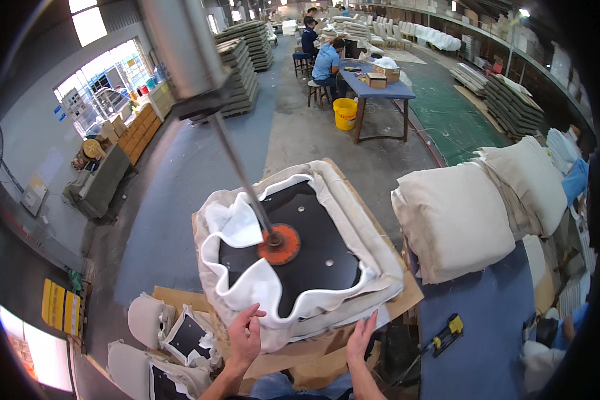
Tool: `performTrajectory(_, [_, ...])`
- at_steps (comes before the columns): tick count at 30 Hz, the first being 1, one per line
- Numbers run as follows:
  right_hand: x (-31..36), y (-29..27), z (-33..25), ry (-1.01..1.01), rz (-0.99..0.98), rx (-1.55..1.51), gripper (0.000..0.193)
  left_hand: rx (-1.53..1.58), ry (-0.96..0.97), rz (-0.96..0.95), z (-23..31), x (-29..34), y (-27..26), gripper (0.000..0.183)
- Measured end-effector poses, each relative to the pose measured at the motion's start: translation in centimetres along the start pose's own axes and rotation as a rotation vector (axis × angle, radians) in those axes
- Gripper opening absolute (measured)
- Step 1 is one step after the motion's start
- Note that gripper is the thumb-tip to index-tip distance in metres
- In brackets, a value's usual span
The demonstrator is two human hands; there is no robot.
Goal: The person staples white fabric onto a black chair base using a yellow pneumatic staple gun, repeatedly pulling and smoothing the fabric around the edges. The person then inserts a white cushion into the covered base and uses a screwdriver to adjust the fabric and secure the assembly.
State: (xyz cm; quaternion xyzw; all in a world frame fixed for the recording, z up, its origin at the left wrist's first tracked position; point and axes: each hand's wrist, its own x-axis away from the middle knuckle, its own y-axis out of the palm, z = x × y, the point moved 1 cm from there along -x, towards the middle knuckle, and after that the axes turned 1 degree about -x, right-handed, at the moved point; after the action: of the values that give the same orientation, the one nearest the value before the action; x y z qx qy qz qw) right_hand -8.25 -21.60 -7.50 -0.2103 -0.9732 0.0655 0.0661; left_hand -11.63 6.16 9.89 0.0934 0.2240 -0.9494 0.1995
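Observation:
A chair seat cushion (380, 280) lies upside down before me, its beige fabric and white padding (263, 283) folded up loosely round a black base board (313, 230). An orange round pad (285, 248) on the end of a metal press rod (241, 170) bears on the board. My left hand (245, 337) touches the cushion's near left edge, fingers apart. At the near right edge, my right hand (361, 340) rests against the fabric with its fingers stretched out. Neither hand grips anything. Under the cushion is a brown cardboard sheet (410, 293).
On the right, a blue-topped table (473, 320) carries stacked beige cushions (453, 220) and a yellow and black hand tool (447, 333). More seats (147, 320) lie at lower left. Farther off, people sit by a blue table (380, 87) and a yellow bucket (345, 114).

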Motion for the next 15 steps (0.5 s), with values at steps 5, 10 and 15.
performTrajectory(5, [-1.5,5.9,-0.9,0.153,0.214,0.555,0.079,-0.056,-0.068,-0.111,-4.3,1.0,-10.8,0.031])
performTrajectory(10, [-8.1,2.4,0.1,-0.069,0.238,0.734,0.074,0.361,-0.694,-0.218,-10.8,3.8,-16.4,0.041])
performTrajectory(15, [-2.2,5.2,-2.9,0.223,0.006,0.223,0.074,0.714,-1.029,-0.617,-11.3,5.2,-9.5,0.052])
